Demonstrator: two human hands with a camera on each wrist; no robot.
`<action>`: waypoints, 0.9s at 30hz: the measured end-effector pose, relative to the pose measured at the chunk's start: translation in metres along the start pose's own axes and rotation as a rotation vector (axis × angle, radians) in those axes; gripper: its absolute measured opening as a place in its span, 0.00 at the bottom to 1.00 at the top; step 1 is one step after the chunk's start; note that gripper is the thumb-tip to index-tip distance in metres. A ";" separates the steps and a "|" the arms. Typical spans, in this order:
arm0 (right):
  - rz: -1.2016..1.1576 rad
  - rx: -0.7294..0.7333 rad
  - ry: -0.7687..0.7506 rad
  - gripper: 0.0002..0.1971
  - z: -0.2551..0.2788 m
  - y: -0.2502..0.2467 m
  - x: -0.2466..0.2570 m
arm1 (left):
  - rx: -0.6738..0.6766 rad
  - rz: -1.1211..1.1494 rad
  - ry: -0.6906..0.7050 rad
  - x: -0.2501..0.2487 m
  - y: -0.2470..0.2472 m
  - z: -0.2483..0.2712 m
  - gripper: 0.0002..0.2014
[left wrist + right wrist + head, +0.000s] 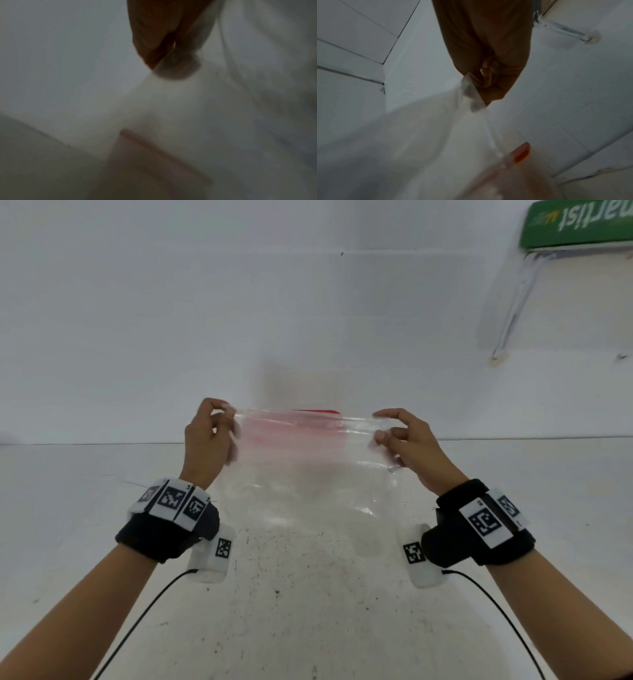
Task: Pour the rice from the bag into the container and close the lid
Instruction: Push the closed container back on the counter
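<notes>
A clear plastic zip bag (308,474) hangs stretched between my two hands above the white table (308,628). My left hand (227,409) pinches its top left corner and my right hand (378,426) pinches its top right corner. Whether the bag's mouth is open or sealed, and how much rice it holds, I cannot tell. Behind the bag, a red lid edge (318,412) of the container shows just above the bag's top. In the right wrist view my right hand (481,93) grips the bag (419,135), with the red lid (522,152) beyond. The left wrist view is blurred: fingers (154,51) on the bag (240,88).
A white tiled wall rises behind the table's far edge (102,444). A green sign (582,224) and a white conduit (513,302) hang on the wall at the upper right. The tabletop in front of me is speckled with dark marks.
</notes>
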State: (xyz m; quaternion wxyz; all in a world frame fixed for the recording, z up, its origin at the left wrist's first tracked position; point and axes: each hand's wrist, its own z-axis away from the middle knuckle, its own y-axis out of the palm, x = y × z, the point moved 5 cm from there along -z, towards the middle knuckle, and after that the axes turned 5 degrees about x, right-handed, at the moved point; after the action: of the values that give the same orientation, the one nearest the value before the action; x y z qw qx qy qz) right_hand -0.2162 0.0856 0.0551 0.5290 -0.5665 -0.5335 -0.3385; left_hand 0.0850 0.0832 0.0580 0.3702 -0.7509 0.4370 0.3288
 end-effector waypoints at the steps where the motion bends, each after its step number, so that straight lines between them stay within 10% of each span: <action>1: 0.049 0.009 0.036 0.13 -0.004 0.001 -0.007 | 0.043 -0.016 -0.103 0.014 0.002 -0.003 0.10; 5: 0.246 0.098 0.244 0.15 -0.014 0.010 -0.056 | 0.226 -0.055 -0.496 0.069 0.016 0.007 0.06; 10: 0.523 0.314 0.466 0.29 -0.008 0.028 -0.105 | 0.404 -0.221 -0.659 0.111 0.032 0.039 0.15; 15: 0.908 0.615 0.247 0.36 0.027 0.050 -0.098 | 0.518 -0.435 -0.225 0.092 0.024 0.047 0.19; 21: 1.064 0.898 0.250 0.38 0.066 0.091 -0.117 | 1.101 -0.530 -0.040 0.075 0.049 0.113 0.34; 27: 1.086 0.890 0.251 0.35 0.064 0.090 -0.114 | 1.053 -0.658 0.054 0.081 0.048 0.117 0.30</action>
State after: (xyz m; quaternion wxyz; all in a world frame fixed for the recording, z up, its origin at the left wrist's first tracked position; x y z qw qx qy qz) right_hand -0.1646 0.1308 -0.0880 0.8613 -0.4394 -0.1987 0.1602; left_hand 0.0547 0.1319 -0.0802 0.7618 -0.5709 0.2952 -0.0813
